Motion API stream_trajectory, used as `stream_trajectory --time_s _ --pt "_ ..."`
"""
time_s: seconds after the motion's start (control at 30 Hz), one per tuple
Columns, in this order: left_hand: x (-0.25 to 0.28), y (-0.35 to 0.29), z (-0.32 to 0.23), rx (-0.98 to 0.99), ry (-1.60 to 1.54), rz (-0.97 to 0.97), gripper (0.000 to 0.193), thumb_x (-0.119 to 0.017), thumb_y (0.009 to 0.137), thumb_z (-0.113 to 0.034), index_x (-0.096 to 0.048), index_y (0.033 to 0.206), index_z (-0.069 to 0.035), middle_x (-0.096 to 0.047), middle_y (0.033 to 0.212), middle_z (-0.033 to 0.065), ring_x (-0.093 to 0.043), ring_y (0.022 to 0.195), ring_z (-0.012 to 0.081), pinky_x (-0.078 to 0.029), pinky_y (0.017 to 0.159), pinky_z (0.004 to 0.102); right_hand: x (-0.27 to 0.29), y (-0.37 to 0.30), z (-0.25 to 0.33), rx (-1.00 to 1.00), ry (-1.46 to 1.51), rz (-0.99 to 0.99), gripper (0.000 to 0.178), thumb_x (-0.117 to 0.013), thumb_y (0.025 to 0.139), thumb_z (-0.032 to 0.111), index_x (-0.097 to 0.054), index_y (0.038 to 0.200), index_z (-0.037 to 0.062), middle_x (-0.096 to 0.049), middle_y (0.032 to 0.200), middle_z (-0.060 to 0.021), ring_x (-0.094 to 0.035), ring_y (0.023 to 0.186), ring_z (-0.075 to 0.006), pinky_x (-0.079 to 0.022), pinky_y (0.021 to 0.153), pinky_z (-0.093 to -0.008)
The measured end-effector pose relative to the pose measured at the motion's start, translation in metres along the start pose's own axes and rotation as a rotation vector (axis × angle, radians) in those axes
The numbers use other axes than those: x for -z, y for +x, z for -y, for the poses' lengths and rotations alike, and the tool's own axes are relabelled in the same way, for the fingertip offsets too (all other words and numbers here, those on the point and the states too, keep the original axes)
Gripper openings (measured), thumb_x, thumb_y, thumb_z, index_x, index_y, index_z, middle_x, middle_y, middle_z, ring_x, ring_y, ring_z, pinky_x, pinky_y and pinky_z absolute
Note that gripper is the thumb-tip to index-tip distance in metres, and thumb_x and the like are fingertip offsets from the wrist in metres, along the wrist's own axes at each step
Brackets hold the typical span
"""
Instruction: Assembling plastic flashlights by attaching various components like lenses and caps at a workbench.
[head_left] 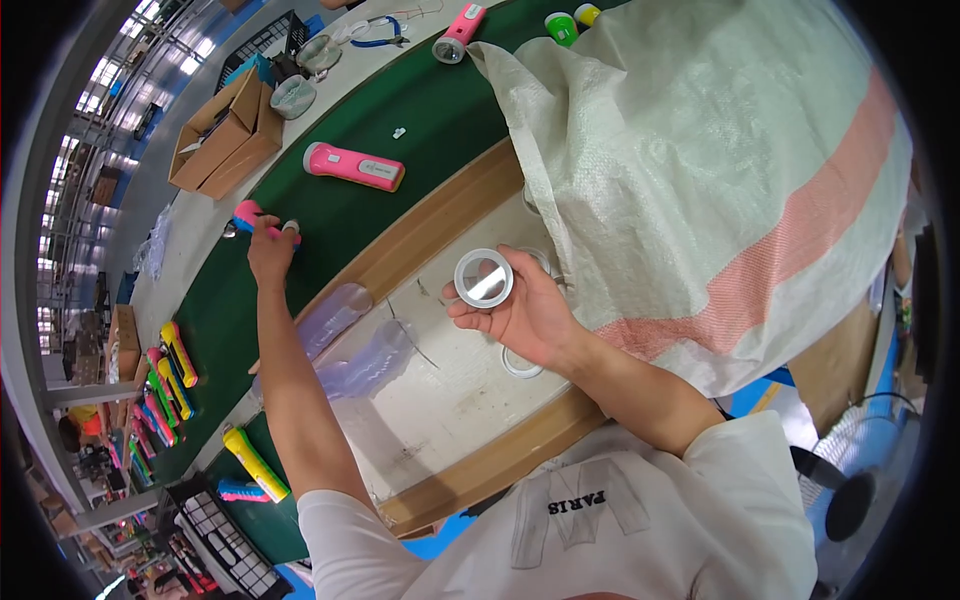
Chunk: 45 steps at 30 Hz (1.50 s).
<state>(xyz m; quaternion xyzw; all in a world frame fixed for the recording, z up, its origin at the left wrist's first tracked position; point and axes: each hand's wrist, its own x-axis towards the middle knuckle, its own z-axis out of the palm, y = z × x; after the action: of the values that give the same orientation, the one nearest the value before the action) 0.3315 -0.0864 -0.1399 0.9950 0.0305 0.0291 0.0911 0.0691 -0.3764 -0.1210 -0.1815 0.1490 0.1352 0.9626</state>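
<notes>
My right hand [535,315] is closed around a white-rimmed round flashlight head [484,279] with a shiny reflector, its face turned up. Reaching over the green belt, my left hand [270,252] has its fingers closed on a pink and blue flashlight [248,213]; part of the flashlight is hidden under the fingers. A pink flashlight [352,167] lies on the belt beyond that hand. Below my right hand, another white ring [522,362] sits in a shallow wood-edged tray [450,490], near clear plastic sleeves [370,362].
A large white woven sack [690,150] covers the right side of the tray. More flashlights lie along the green belt [215,300], including a yellow one [254,463]. Cardboard boxes [228,140], a clear cup [293,97] and blue-handled pliers [378,42] are at the far side.
</notes>
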Motion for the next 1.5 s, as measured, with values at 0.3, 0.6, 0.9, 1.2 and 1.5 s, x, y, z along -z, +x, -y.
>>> stream_trajectory --time_s 0.3,0.6,0.9,1.2,1.5 --pt "0.113 -0.182 -0.035 -0.235 -1.330 0.290 0.033 -0.056 0.083 -0.013 -0.048 0.114 -0.006 -0.059 0.108 0.0159 -0.060 0.080 0.0196 -0.050 0.064 0.0305 -0.005 -0.008 -0.001 0.005 0.014 0.026 0.042 -0.041 0.097 0.045 -0.055 0.082 0.0082 -0.065 0.099 -0.0217 -0.067 0.086 -0.0298 -0.056 0.079 -0.0398" --pt "0.163 -0.304 -0.040 -0.382 -1.292 0.492 0.033 -0.058 0.072 0.000 -0.050 0.104 -0.001 -0.058 0.104 0.0176 -0.061 0.076 0.0206 -0.050 0.066 0.0305 -0.010 -0.020 -0.013 -0.002 0.031 0.157 0.049 -0.040 0.097 0.045 -0.059 0.108 0.0020 -0.066 0.100 -0.0187 -0.068 0.087 -0.0288 -0.056 0.081 -0.0389" --pt "0.199 -0.342 -0.074 -0.706 -0.695 0.330 0.032 -0.064 0.072 -0.001 -0.060 0.104 -0.005 -0.060 0.097 0.0144 -0.059 0.082 0.0268 -0.045 0.072 0.0313 -0.014 -0.048 -0.019 0.157 -0.228 0.204 0.035 -0.035 0.101 0.032 -0.045 0.128 0.0113 -0.059 0.109 -0.0086 -0.065 0.091 -0.0195 -0.056 0.084 -0.0388" --pt "0.201 -0.356 -0.079 -0.695 -0.730 0.309 0.034 -0.062 0.072 0.000 -0.060 0.106 -0.003 -0.061 0.100 0.0145 -0.060 0.085 0.0255 -0.046 0.073 0.0337 -0.017 -0.081 -0.011 0.276 -0.245 0.207 0.032 -0.044 0.100 0.029 -0.045 0.127 0.0108 -0.059 0.116 -0.0055 -0.061 0.099 -0.0129 -0.054 0.084 -0.0315" --pt "0.184 -0.370 -0.095 -0.888 -0.426 0.184 0.052 -0.068 0.072 -0.002 -0.052 0.122 -0.002 -0.060 0.102 0.0206 -0.062 0.083 0.0364 -0.050 0.068 0.0388 -0.016 -0.109 -0.007 0.465 -0.560 0.427 0.062 -0.041 0.096 0.053 -0.040 0.131 0.0019 -0.052 0.127 -0.0173 -0.051 0.119 -0.0252 -0.041 0.101 -0.0385"
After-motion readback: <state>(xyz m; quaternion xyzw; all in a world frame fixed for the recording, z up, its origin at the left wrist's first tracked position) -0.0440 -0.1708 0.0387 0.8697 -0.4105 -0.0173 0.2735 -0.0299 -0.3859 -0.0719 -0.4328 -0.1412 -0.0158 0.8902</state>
